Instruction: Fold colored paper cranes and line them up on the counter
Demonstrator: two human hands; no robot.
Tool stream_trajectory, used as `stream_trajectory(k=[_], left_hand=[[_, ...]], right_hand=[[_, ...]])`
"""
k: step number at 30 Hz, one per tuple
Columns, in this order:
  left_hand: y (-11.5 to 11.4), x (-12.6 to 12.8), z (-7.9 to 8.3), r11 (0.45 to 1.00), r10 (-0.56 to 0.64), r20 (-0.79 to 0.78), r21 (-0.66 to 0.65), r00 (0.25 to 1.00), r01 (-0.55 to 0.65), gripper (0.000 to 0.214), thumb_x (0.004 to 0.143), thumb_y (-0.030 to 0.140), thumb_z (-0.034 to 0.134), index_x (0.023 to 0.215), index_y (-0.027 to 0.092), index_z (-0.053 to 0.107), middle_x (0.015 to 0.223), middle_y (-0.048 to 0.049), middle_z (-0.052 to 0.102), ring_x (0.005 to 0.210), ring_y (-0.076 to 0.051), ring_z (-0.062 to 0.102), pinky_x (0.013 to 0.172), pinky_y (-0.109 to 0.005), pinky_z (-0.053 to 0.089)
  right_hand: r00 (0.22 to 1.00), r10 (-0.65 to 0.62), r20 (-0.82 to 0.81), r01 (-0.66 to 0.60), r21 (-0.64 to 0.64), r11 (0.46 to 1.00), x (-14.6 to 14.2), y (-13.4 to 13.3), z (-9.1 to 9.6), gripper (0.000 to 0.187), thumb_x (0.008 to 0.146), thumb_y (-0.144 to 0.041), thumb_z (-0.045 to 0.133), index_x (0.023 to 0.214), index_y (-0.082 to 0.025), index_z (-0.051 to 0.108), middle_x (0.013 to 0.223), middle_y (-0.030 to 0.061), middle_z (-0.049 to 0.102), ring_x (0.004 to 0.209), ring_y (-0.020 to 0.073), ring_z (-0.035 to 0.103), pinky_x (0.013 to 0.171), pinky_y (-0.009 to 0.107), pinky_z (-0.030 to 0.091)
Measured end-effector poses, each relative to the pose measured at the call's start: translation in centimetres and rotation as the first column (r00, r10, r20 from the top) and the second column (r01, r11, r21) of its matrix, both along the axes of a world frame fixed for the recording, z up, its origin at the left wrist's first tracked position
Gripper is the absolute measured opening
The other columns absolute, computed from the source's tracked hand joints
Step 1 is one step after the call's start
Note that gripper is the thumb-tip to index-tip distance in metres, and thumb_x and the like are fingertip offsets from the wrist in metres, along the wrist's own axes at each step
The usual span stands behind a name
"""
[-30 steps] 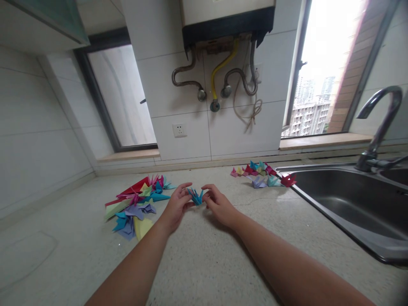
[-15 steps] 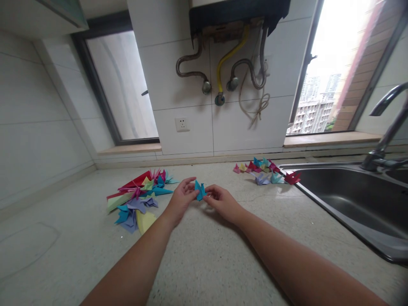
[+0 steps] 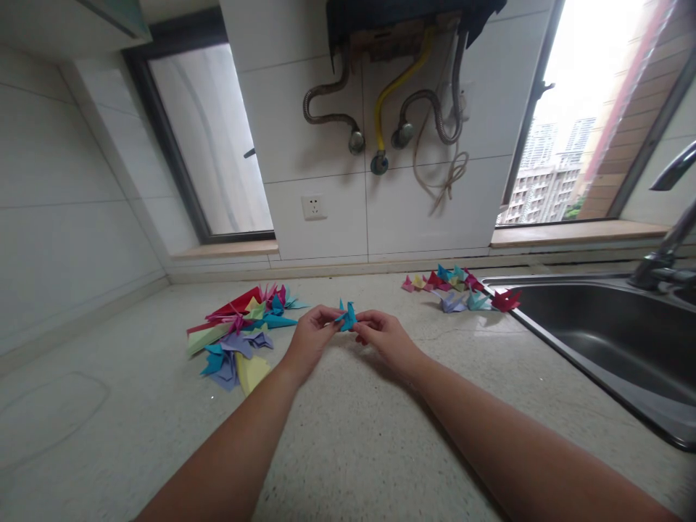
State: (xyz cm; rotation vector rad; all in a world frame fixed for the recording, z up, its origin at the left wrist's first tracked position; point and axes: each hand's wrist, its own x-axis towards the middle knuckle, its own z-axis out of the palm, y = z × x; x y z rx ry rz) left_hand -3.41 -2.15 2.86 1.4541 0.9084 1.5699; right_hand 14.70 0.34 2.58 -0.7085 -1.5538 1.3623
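Note:
A small blue origami crane (image 3: 348, 317) is held between my two hands above the middle of the counter. My left hand (image 3: 315, 328) pinches it from the left side, fingers closed on the folded paper. From the right, my right hand (image 3: 385, 336) has thumb and forefinger closed on its other side. To the left lies a loose pile of folded paper pieces (image 3: 233, 339) in red, pink, blue, lilac, green and yellow. Several finished-looking paper cranes (image 3: 451, 301) stand grouped at the right, beside the sink.
A steel sink (image 3: 598, 326) with a faucet (image 3: 671, 225) is set into the speckled counter (image 3: 348, 435) on the right. Behind are a tiled wall with a socket (image 3: 314, 208), hoses below a dark-bottomed appliance (image 3: 402, 29), and two windows.
Both hands have closed in nearer to the crane, and it has turned between them. My left fingers, spread before, now pinch it. The view has shifted slightly.

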Motion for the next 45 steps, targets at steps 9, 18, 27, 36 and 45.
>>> stream_trajectory(k=[9,18,27,36,45], left_hand=[[-0.3,0.0,0.5,0.986,0.085,-0.114,0.154,0.99,-0.067,0.005,0.078,0.02,0.072,0.082,0.02,0.075,0.112,-0.0075,0.063,0.106,-0.021,0.062,0.092,-0.035,0.05],[-1.1,-0.1,1.3,0.984,0.035,-0.255,0.178,0.966,0.011,0.016,0.083,0.017,0.062,0.087,0.022,0.077,0.121,-0.009,0.06,0.117,-0.024,0.058,0.106,-0.042,0.04],[-1.1,0.8,0.7,0.993,-0.078,-0.098,0.085,0.992,0.086,0.028,0.074,0.023,0.079,0.086,0.02,0.054,0.087,0.0011,0.059,0.087,-0.014,0.061,0.084,-0.03,0.049],[-0.9,0.7,0.9,0.999,-0.023,-0.032,0.046,0.999,0.024,0.034,0.069,0.02,0.081,0.086,0.019,0.051,0.081,0.0038,0.057,0.08,-0.011,0.061,0.077,-0.024,0.049],[-0.7,0.6,0.6,0.999,-0.024,-0.062,0.037,0.998,0.027,0.029,0.07,0.023,0.081,0.089,0.018,0.06,0.086,0.0004,0.064,0.083,-0.014,0.064,0.08,-0.029,0.052]], right_hand=[[0.969,-0.185,0.164,0.124,0.327,0.937,0.2,0.5,-1.1,0.025,0.084,-0.038,0.065,0.102,-0.021,0.069,0.106,0.0074,0.064,0.087,0.0168,0.059,0.074,0.031,0.05],[0.964,-0.222,0.149,0.147,0.398,0.906,0.4,0.0,-0.1,0.018,0.089,-0.029,0.062,0.103,-0.022,0.069,0.106,0.0068,0.071,0.099,0.0191,0.065,0.092,0.039,0.048],[0.994,-0.1,0.038,0.084,0.313,0.946,0.1,-0.2,-0.3,0.021,0.087,-0.032,0.064,0.105,-0.021,0.066,0.102,0.0067,0.072,0.089,0.0178,0.067,0.087,0.037,0.053],[0.999,0.001,-0.032,0.007,0.24,0.971,-0.1,-0.6,-0.2,0.027,0.087,-0.04,0.064,0.107,-0.022,0.061,0.103,0.0065,0.068,0.094,0.0184,0.065,0.082,0.035,0.053],[0.995,-0.098,0.02,0.087,0.312,0.946,0.0,-0.7,0.1,0.026,0.087,-0.04,0.063,0.107,-0.025,0.059,0.105,0.0044,0.065,0.083,0.015,0.061,0.074,0.03,0.053]])
